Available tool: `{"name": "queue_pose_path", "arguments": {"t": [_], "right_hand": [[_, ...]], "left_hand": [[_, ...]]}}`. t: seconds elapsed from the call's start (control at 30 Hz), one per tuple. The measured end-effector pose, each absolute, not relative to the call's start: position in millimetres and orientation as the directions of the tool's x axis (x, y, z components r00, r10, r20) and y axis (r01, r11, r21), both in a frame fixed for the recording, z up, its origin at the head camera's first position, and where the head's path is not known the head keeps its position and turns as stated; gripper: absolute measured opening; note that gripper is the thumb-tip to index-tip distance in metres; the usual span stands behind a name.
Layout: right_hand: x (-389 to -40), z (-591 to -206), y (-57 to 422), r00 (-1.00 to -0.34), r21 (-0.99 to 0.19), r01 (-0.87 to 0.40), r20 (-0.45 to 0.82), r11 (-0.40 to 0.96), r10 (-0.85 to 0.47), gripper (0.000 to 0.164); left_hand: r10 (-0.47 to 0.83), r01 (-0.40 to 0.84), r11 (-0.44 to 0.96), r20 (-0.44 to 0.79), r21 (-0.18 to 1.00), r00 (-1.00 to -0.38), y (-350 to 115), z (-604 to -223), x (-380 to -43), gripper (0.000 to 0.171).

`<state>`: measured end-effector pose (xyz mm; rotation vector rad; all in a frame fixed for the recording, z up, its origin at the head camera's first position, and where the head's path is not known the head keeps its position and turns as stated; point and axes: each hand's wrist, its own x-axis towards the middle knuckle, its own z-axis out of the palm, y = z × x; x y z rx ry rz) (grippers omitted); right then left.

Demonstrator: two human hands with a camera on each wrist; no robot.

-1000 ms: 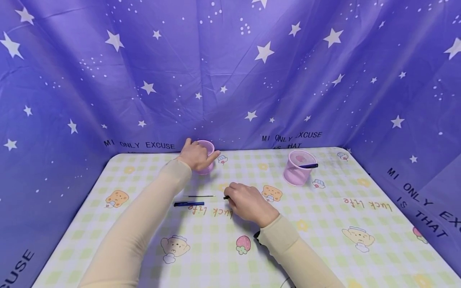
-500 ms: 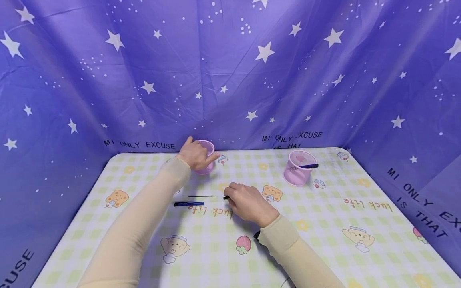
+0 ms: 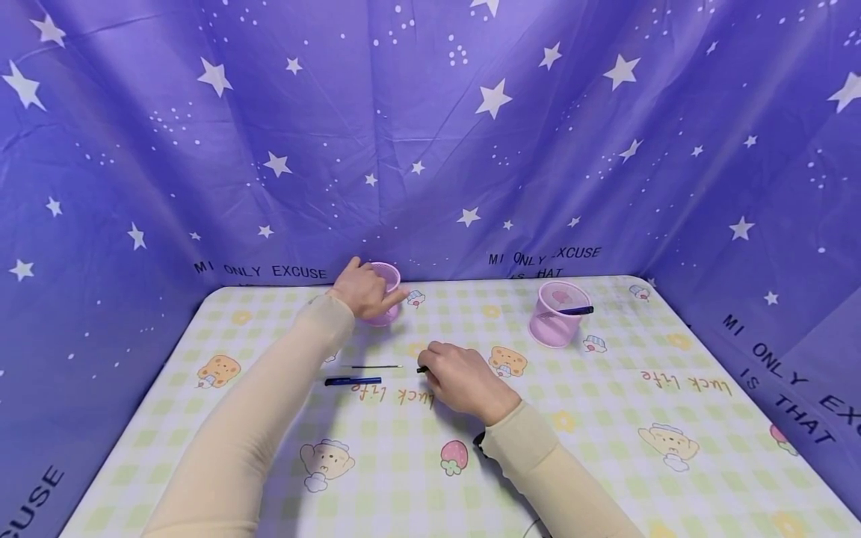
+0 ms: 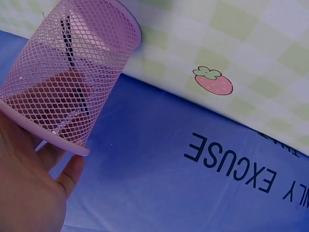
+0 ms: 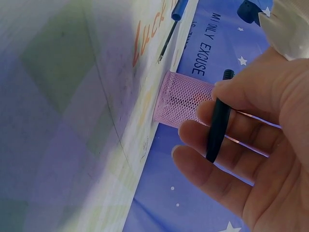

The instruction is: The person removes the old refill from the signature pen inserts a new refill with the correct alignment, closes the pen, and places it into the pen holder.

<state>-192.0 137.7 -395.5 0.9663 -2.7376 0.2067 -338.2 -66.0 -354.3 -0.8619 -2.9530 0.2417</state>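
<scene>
A dark pen part [image 5: 219,125] is pinched by the right hand [image 3: 464,377]; the refill [image 3: 377,367] is laid just leftward, pointed lengthwise toward it.

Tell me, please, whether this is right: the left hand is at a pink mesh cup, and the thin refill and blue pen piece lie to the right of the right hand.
Not quite: in the head view, the thin refill and blue pen piece lie to the left of the right hand. The left hand is at a pink mesh cup.
</scene>
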Motion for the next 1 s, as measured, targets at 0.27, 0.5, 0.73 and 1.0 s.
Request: {"name": "queue_pose_path", "arguments": {"t": [0.27,0.5,0.73,1.0], "right_hand": [[-192.5,-395.7,137.0,-0.752,-0.057,-0.638,0.262,0.768,-0.605,0.014],[-192.1,-395.3,137.2,-0.755,-0.054,-0.634,0.259,0.772,-0.602,0.014],[-191.9,-394.6,137.2,-0.755,-0.053,-0.634,0.262,0.772,-0.601,0.013],[-191.7,-395.6,137.3,-0.752,-0.049,-0.634,0.271,0.772,-0.601,0.013]], "left_hand": [[0.535,0.528,0.832,-0.007,-0.171,-0.845,-67.6,-355.8,-338.6,0.082],[0.552,0.542,0.821,0.008,-0.180,-0.834,-68.3,-356.1,-338.9,0.076],[0.576,0.564,0.807,0.023,-0.177,-0.817,-71.1,-355.9,-338.4,0.068],[0.603,0.589,0.788,0.036,-0.176,-0.797,-73.8,-357.5,-338.9,0.063]]}}
